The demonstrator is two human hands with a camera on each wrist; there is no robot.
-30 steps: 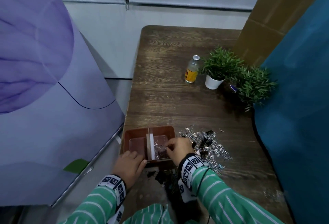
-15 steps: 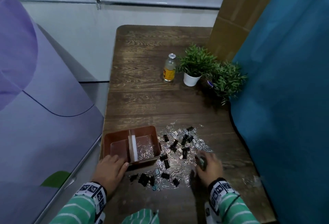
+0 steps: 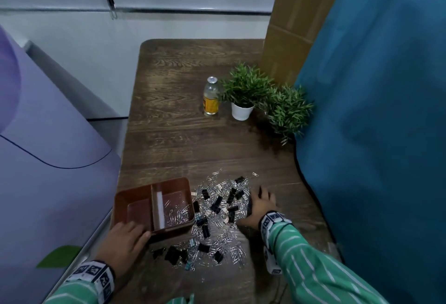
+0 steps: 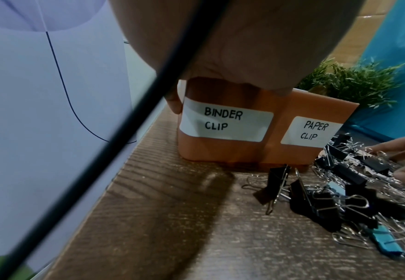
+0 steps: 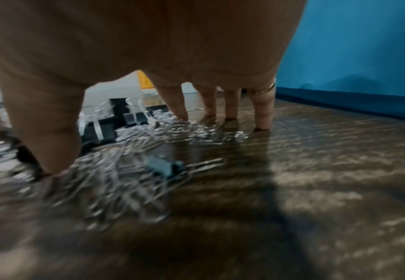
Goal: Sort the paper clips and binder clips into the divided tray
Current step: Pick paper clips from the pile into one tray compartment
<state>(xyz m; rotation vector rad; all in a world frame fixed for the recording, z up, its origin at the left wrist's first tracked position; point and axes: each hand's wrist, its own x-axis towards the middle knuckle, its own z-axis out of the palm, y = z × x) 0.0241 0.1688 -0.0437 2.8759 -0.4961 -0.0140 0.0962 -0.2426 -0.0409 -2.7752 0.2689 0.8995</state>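
Dark wood makes up the tabletop [image 3: 183,120], with a blue curtain [image 3: 374,110] close along its right side and a pale purple panel [image 3: 48,146] by its left edge. At the near left sits the brown tray [image 3: 154,184], split in two. Labels on its front say the left part is for binder clips and the right part for paper clips. Some paper clips [image 3: 177,214] lie in the right part; the left part looks bare.

Sorting looks only just begun. A big mixed heap of silver paper clips and black binder clips [image 3: 218,203] lies just right of the tray and in front of it.

The left hand [image 3: 123,243] rests on the near left corner of the tray, fingers bent over the rim, steadying it. The right hand [image 3: 261,203] is spread, fingertips [image 5: 262,121] down on the wood at the right edge of the heap, holding nothing.

Next, I think, the right hand should pinch a few clips of one kind and carry them left over the tray wall into the right part.

Room is tight on the right by the curtain. The far half of the tabletop is free, save a small bottle [image 3: 211,97] and two plants [image 3: 246,86]
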